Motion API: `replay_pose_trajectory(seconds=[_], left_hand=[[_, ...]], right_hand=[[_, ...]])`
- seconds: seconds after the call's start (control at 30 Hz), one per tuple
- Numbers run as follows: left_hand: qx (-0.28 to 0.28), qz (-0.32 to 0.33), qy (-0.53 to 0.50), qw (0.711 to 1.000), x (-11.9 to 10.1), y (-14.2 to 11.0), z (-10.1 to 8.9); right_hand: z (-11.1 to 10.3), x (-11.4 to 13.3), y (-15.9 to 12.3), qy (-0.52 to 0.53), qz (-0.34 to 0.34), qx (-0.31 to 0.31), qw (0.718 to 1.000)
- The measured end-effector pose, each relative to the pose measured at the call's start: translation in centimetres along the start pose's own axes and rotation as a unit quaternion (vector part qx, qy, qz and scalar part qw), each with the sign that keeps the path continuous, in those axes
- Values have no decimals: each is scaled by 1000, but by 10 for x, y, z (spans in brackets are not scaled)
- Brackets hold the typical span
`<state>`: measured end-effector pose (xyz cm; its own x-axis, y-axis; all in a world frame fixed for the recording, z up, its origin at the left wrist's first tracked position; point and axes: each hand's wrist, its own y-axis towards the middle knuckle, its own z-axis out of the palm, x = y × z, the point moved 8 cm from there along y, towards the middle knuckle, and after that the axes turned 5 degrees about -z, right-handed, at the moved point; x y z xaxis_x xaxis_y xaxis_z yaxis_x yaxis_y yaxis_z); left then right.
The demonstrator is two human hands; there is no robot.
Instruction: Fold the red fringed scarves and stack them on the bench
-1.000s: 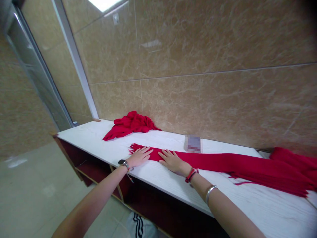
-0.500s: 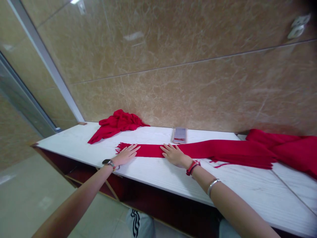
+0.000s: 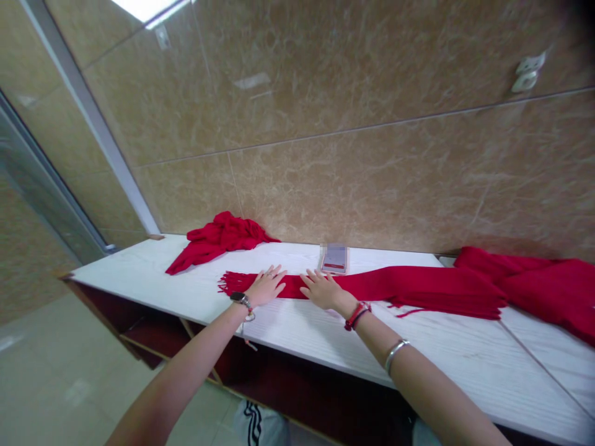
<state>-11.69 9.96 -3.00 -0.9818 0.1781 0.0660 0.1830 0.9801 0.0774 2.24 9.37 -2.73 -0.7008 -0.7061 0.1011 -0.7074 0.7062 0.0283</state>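
A long red scarf (image 3: 372, 285) lies flattened in a narrow strip along the white countertop (image 3: 288, 322). Its fringed end is at the left, and more fringe hangs loose along its near edge at the right. My left hand (image 3: 267, 285) rests on the strip near the fringed left end, fingers spread. A short way to the right, my right hand (image 3: 321, 288) also lies on the scarf with its fingers stretched out. A strip of scarf shows between the two hands. Neither hand grips the cloth.
Crumpled red cloth (image 3: 223, 238) lies against the wall at the back left. More red cloth (image 3: 543, 288) is heaped at the right. A phone (image 3: 334, 259) lies just behind the scarf. Open shelves (image 3: 153, 334) run beneath the counter. A stone-patterned wall (image 3: 348, 186) stands behind.
My left hand has slid right along the scarf, away from the fringed end and closer to my right hand. My right hand stays almost in place on the scarf. The view has shifted slightly.
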Motion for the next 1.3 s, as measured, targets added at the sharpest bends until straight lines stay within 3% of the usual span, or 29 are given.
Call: replay_pose_trajectory(seconds=[0.17, 0.47, 0.73, 1.0, 1.3], left_hand=[[-15, 13, -2, 1000, 9, -1, 14], [-47, 19, -4, 999, 12, -4, 12], [-35, 22, -14, 999, 13, -2, 13], [-41, 34, 5, 999, 14, 1, 14], [-20, 27, 28, 999, 13, 0, 12]], right_hand=[[12, 24, 26, 27, -20, -7, 999], [19, 5, 13, -5, -22, 4, 1000], [12, -54, -43, -67, 36, 13, 997], [-7, -111, -93, -169, 154, -12, 973], [-15, -183, -140, -159, 186, 7, 970]])
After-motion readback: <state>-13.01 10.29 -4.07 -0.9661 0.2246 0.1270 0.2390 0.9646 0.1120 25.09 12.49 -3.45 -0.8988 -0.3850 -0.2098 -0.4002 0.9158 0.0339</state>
